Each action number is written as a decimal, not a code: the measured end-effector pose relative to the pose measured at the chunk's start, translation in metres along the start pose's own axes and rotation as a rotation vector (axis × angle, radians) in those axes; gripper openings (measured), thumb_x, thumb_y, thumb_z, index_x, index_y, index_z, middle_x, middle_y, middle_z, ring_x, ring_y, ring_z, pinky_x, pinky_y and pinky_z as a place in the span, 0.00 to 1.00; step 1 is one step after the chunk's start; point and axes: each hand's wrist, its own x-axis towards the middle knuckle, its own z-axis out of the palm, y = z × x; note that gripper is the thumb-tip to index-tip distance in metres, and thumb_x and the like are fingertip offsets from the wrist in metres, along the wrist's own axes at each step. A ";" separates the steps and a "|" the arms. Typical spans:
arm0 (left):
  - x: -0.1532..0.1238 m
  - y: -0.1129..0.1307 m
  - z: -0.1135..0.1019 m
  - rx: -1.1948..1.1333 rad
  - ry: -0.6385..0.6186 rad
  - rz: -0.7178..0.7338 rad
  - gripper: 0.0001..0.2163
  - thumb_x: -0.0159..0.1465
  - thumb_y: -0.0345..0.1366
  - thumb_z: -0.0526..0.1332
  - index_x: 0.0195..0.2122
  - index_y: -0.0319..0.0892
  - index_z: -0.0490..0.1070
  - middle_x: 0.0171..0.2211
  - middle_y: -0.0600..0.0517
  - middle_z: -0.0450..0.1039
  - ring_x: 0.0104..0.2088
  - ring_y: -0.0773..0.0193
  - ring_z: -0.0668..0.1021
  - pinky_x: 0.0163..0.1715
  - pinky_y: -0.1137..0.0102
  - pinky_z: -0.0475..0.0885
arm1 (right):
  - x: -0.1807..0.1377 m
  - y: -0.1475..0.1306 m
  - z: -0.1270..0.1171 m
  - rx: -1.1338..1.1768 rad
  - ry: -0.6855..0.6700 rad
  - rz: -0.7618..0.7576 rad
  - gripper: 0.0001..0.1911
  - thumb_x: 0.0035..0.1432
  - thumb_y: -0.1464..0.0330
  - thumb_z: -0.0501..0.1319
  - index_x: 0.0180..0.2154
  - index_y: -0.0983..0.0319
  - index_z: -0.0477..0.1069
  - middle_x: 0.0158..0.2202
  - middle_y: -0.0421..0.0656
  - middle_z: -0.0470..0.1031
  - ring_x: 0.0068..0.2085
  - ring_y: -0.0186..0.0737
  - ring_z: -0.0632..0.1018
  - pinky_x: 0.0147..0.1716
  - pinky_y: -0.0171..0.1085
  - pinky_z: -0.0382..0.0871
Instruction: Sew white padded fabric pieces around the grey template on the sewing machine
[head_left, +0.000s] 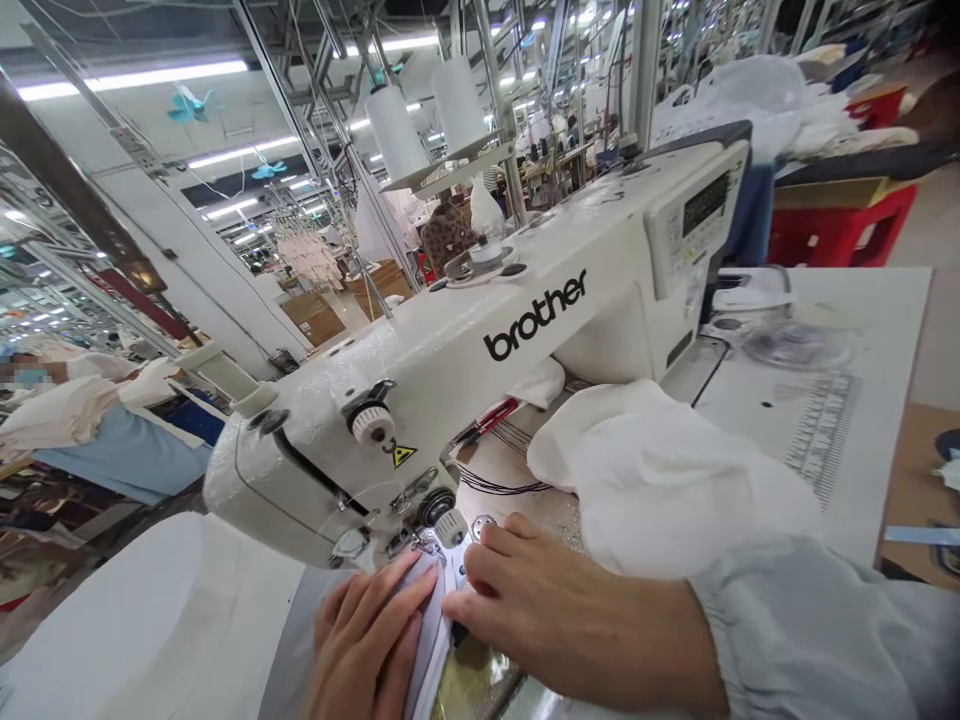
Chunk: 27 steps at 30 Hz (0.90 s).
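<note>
across the middle of my remote view stretches the white sewing machine point(450, 360), its needle end between my reaching hands and the far room. loose white cloth point(675, 470) bunches in front of its arm, probably pushed right to clear the needle. my right hand point(562, 610) comes from that side, fingers curled, thumb beside the seam edge; i cannot tell whether they pinch it. my left hand point(371, 635) lies with fingers extended over the pale cloth point(431, 660), not clenched, seemingly pressing it flat. that piece runs between both hands up to the lit needle area. a red-handled tool point(491, 420) rests under the arm, likely for easy reach.
</note>
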 end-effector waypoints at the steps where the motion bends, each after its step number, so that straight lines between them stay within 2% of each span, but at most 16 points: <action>1: 0.000 0.001 0.000 0.001 -0.001 -0.013 0.18 0.69 0.37 0.52 0.59 0.50 0.65 0.59 0.57 0.71 0.57 0.68 0.74 0.49 0.69 0.71 | 0.000 0.000 0.001 -0.010 0.000 0.005 0.04 0.69 0.74 0.55 0.42 0.62 0.67 0.38 0.42 0.68 0.37 0.40 0.64 0.39 0.40 0.57; 6: 0.000 0.008 0.000 0.056 0.005 -0.067 0.17 0.69 0.37 0.52 0.58 0.49 0.67 0.57 0.57 0.73 0.54 0.67 0.77 0.46 0.69 0.74 | 0.000 -0.001 0.001 -0.044 0.002 0.053 0.03 0.66 0.74 0.57 0.37 0.62 0.66 0.36 0.41 0.68 0.36 0.40 0.64 0.37 0.40 0.57; 13: 0.002 0.019 0.004 0.084 0.027 -0.135 0.17 0.69 0.37 0.52 0.57 0.48 0.67 0.56 0.54 0.74 0.52 0.64 0.78 0.43 0.66 0.75 | 0.001 -0.002 0.001 -0.046 0.033 0.071 0.05 0.65 0.76 0.55 0.37 0.62 0.66 0.37 0.43 0.68 0.36 0.40 0.64 0.36 0.40 0.58; 18: 0.002 0.033 0.009 0.044 0.053 -0.298 0.16 0.70 0.37 0.50 0.56 0.49 0.67 0.55 0.53 0.75 0.53 0.60 0.78 0.47 0.62 0.72 | 0.001 -0.001 0.003 -0.036 0.019 0.079 0.04 0.65 0.76 0.56 0.38 0.62 0.66 0.38 0.43 0.67 0.38 0.42 0.65 0.38 0.40 0.58; 23: 0.000 0.030 0.011 0.105 0.060 -0.229 0.18 0.68 0.38 0.54 0.58 0.47 0.66 0.55 0.52 0.75 0.51 0.57 0.79 0.41 0.63 0.74 | 0.000 -0.002 0.001 -0.027 -0.007 0.072 0.04 0.65 0.76 0.56 0.40 0.62 0.67 0.38 0.43 0.68 0.38 0.41 0.65 0.38 0.40 0.57; 27: -0.003 0.025 0.012 0.098 0.045 -0.182 0.18 0.68 0.40 0.54 0.58 0.47 0.65 0.56 0.53 0.74 0.51 0.60 0.78 0.42 0.65 0.72 | -0.001 -0.002 -0.004 0.008 0.007 -0.015 0.06 0.70 0.74 0.53 0.41 0.62 0.68 0.36 0.41 0.68 0.36 0.39 0.64 0.38 0.39 0.57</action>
